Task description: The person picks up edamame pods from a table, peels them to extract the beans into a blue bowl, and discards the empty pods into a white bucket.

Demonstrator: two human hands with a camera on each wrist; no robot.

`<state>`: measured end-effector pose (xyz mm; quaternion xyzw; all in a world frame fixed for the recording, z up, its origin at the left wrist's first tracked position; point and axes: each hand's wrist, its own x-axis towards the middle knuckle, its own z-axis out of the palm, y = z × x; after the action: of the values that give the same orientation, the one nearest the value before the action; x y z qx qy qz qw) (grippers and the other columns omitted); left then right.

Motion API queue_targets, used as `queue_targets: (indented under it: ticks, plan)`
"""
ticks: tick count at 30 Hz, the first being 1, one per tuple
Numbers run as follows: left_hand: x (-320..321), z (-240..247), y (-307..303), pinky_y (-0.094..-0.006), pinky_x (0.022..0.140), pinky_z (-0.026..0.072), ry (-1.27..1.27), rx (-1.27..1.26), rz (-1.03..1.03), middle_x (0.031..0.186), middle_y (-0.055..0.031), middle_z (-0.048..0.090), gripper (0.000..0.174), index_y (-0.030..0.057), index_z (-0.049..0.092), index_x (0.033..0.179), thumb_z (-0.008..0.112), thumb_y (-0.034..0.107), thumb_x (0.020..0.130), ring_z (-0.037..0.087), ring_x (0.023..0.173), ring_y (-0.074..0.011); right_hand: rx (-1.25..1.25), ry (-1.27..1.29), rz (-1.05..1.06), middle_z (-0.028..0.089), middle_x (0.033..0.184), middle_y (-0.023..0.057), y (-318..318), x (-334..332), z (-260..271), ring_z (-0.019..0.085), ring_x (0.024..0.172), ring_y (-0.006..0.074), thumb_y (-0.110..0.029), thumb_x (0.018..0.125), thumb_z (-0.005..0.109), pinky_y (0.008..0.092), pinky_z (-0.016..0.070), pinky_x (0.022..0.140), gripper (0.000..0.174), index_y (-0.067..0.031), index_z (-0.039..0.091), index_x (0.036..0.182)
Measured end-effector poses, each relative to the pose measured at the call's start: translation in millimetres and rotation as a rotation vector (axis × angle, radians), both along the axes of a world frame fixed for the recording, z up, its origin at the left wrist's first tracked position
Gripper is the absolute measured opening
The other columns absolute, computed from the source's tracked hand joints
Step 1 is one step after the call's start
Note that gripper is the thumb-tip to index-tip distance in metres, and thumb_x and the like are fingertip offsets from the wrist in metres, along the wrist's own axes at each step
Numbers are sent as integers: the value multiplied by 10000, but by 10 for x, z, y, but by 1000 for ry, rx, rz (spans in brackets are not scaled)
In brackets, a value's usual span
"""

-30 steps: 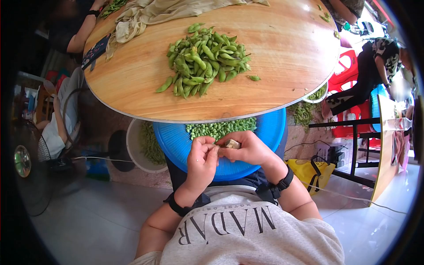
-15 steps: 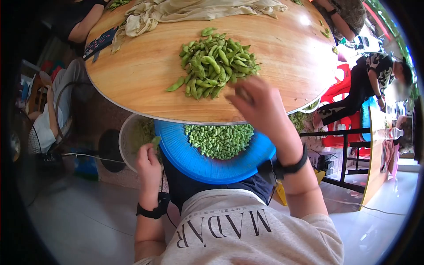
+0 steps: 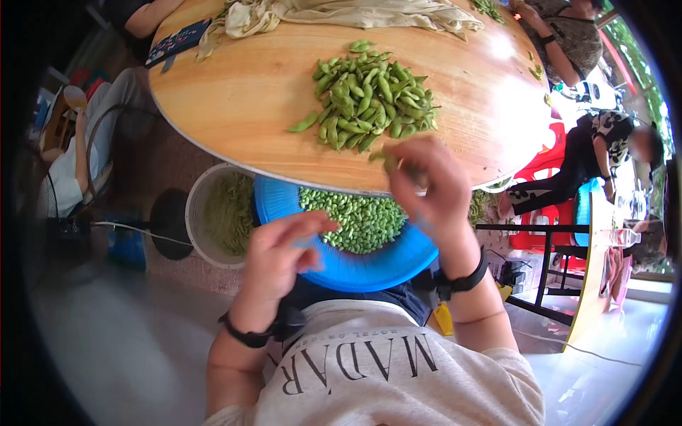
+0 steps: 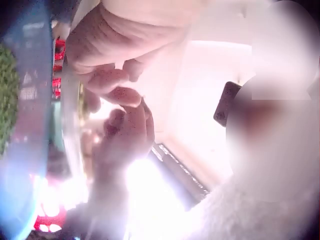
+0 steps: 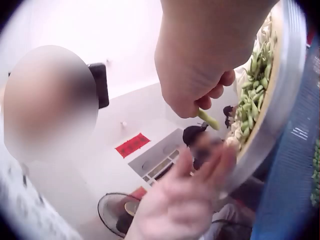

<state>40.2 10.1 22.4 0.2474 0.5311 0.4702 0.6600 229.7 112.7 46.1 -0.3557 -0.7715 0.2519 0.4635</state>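
Note:
In the head view my right hand (image 3: 435, 186) pinches a green pod (image 3: 384, 160) at the table's near edge. The right wrist view shows that pod (image 5: 208, 119) sticking out from thumb and fingers. My left hand (image 3: 279, 257) is over the left side of the blue basket (image 3: 275, 206), fingers loosely bent and parted, with nothing visible in them. Shelled green beans (image 3: 362, 226) lie in the basket. A heap of pods (image 3: 373, 99) sits on the round wooden table (image 3: 234, 113), beyond my hands. Glare washes out much of the left wrist view.
A white bucket (image 3: 202, 238) with green material stands left of the basket. A cloth (image 3: 355, 14) and a dark patterned item (image 3: 177, 42) lie on the table. Other people are at both sides; red stools (image 3: 533, 231) and a wooden-topped table (image 3: 593, 273) stand at right.
My right hand went up to the pod heap and has come back toward me with a pod. My left hand moved left, then back over the basket; the green piece seen in it is no longer visible.

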Motion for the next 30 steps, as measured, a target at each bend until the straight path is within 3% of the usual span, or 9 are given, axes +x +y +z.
queue_targets:
  ticks: [2, 5, 7, 11, 12, 16, 18, 27, 30]
  plan:
    - [296, -2, 137, -186, 414, 374, -365, 31, -10, 854, -90, 652, 282, -21, 591, 1006, 555, 226, 874, 534, 482, -97, 113, -53, 102, 556, 767, 87, -240, -13, -102, 578, 629, 190, 23, 653, 651, 283, 466, 518, 251, -28, 619, 897]
    - [387, -219, 213, -185, 409, 369, -483, 19, -96, 796, -52, 632, 251, -13, 589, 976, 568, 213, 868, 529, 471, -96, 155, -149, 128, 538, 763, 93, -465, 62, -210, 564, 612, 218, 7, 633, 677, 296, 467, 511, 304, -21, 620, 931]
    - [417, -154, 190, -183, 415, 366, -267, 16, -97, 727, -23, 593, 175, 16, 590, 956, 542, 164, 876, 507, 463, -83, -24, -170, 152, 533, 767, 99, -526, 202, -159, 563, 613, 221, -6, 645, 683, 293, 468, 526, 295, -13, 618, 933]
    - [488, -144, 93, -178, 438, 356, 33, 142, -156, 698, -24, 571, 180, 21, 588, 978, 495, 150, 895, 490, 513, -59, -678, 70, 275, 493, 700, 58, -525, 449, -150, 508, 579, 125, -170, 857, 567, 234, 413, 530, 210, -2, 583, 983]
    - [502, -160, 75, -173, 446, 353, 67, 174, -193, 711, -24, 570, 183, 20, 586, 981, 485, 149, 899, 492, 533, -50, -925, 231, 295, 449, 638, 7, -510, 458, -205, 426, 544, 68, -264, 938, 437, 199, 339, 477, 292, 0, 556, 974]
    - [570, -215, -16, -202, 492, 397, 342, 292, -211, 733, -40, 574, 147, -6, 563, 969, 512, 105, 886, 517, 581, -73, -1199, 353, 317, 431, 594, -17, -434, 386, -370, 361, 489, 51, -335, 948, 399, 191, 271, 431, 360, -14, 527, 846]
    - [637, -291, -33, -249, 490, 420, 566, 444, -102, 715, -73, 586, 116, -5, 547, 951, 537, 73, 866, 544, 565, -115, -1199, 300, 344, 447, 585, -2, -432, 368, -451, 371, 473, 58, -331, 949, 396, 193, 277, 430, 360, -17, 530, 833]
    - [620, -301, -3, -335, 555, 478, 931, 705, -159, 748, -161, 601, 136, -9, 562, 928, 587, 34, 801, 602, 649, -298, -1220, 331, 396, 430, 575, -20, -470, 300, -516, 376, 486, 52, -339, 938, 428, 189, 303, 430, 352, -24, 527, 816]
    - [644, -248, -11, -308, 586, 490, 995, 687, -155, 777, -159, 625, 105, -34, 577, 881, 604, -7, 783, 631, 674, -258, -1244, 336, 364, 431, 579, -21, -497, 274, -475, 382, 493, 52, -321, 937, 438, 191, 314, 433, 330, -24, 529, 826]
